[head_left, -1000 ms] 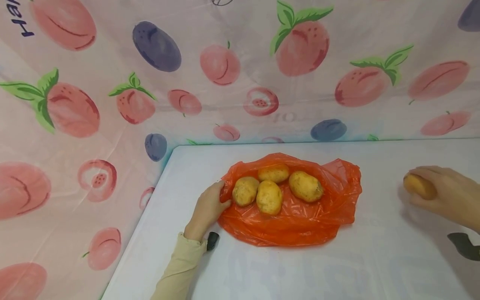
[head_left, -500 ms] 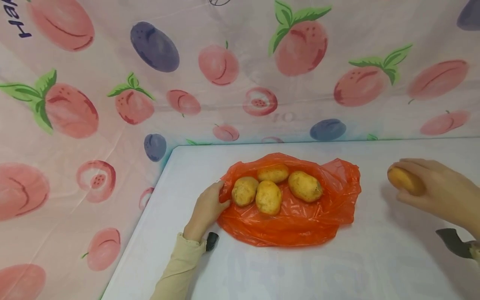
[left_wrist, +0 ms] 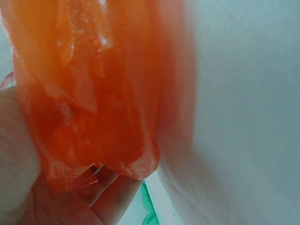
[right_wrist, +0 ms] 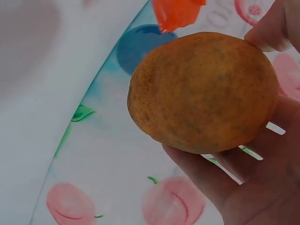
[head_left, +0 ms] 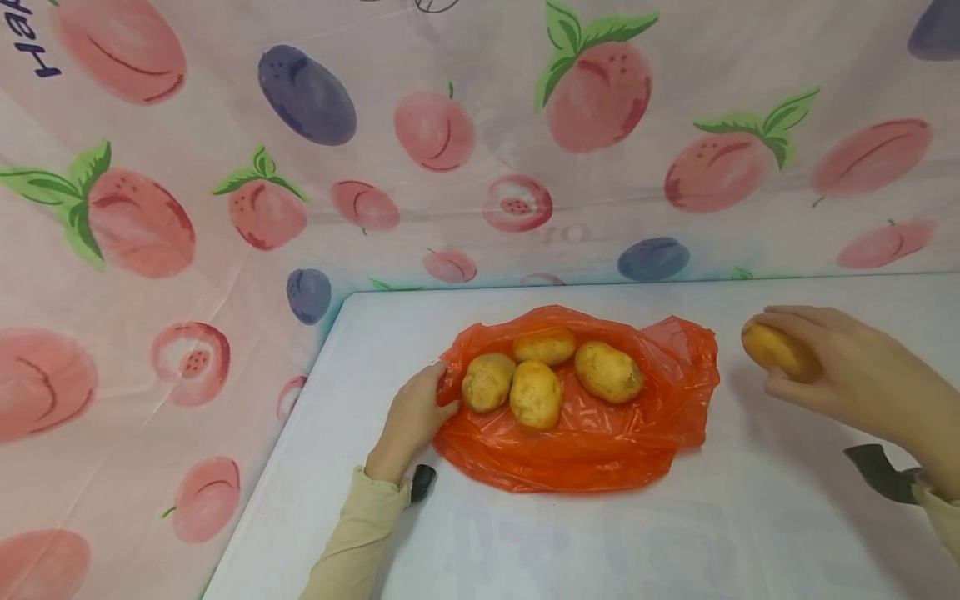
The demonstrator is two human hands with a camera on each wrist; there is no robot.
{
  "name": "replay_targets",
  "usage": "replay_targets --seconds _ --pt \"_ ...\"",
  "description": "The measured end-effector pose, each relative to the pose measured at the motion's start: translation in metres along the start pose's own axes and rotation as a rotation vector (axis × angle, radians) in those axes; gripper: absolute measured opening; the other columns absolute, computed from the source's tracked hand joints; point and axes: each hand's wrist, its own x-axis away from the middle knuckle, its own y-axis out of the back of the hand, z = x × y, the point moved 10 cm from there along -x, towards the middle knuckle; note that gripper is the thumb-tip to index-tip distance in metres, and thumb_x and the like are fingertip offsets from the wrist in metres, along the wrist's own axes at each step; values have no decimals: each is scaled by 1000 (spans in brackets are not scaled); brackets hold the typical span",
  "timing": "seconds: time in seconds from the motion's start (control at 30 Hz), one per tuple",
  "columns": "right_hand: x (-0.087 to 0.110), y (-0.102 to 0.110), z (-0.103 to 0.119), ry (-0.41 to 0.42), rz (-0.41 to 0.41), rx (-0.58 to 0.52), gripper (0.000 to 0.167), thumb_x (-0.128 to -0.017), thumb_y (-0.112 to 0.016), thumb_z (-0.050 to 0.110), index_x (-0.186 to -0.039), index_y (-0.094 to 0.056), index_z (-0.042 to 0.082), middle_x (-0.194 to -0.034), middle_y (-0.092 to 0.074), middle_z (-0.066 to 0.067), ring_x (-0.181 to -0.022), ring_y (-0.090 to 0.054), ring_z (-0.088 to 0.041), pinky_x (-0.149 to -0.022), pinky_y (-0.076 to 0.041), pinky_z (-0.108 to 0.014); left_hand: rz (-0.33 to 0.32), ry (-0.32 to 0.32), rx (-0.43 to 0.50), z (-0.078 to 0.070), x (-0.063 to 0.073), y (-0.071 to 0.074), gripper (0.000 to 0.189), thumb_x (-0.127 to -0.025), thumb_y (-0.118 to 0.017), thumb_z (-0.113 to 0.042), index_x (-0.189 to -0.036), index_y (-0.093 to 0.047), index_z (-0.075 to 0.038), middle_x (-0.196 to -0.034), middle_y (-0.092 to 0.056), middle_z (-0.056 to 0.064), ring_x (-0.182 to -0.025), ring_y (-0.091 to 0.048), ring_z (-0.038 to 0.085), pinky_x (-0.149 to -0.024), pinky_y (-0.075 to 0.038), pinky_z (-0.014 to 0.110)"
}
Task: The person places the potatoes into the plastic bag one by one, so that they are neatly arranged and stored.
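My right hand (head_left: 847,371) holds a potato (head_left: 780,350) above the white table, to the right of an orange-red plastic bag (head_left: 585,462). Up close in the right wrist view, thumb and fingers grip that potato (right_wrist: 201,93) along its sides. The bag lies spread on the table, its mouth wide, with several potatoes showing inside; one potato (head_left: 609,372) sits apart to the right of the others. At the bag's left edge my left hand (head_left: 411,417) grips the thin plastic, thumb on the near side. Crumpled bag film (left_wrist: 98,117) covers part of its fingers in the left wrist view.
A white table (head_left: 585,550) extends around the bag. Fruit-printed cloth (head_left: 465,208) hangs behind it and along the left side. Each wrist wears a dark strap piece, such as the black piece (head_left: 879,472) at the right.
My right hand has moved left with the potato, closer to the bag's right edge. The left hand and the bag have stayed in place.
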Motion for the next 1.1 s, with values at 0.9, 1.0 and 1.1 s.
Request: replay_targets --seconds 0.9,1.0,1.1 --pt "-3 21 88 341 -195 -114 69 -65 -83 17 -130 -61 7 -125 -61 -16 -95 -63 -28 -74 -59 -53 3 1 16 2 0 0 65 -88 -76 -16 -145 -47 -4 -140 -58 12 -128 -54 31 -109 -44 50" --pt "-4 17 95 334 -168 -158 67 -67 -81 15 -132 -62 14 -128 -61 -10 -95 -61 -20 -75 -60 -46 4 3 18 2 -1 -1 65 -88 -76 -15 -145 -47 -5 -140 -58 12 -128 -54 31 -109 -44 50" --pt "-6 12 102 331 -134 -192 66 -69 -79 15 -132 -62 20 -131 -60 -8 -100 -61 -21 -76 -60 -45 5 1 11 2 0 -1 65 -88 -76 -15 -145 -47 -4 -140 -57 12 -128 -54 32 -109 -43 50"
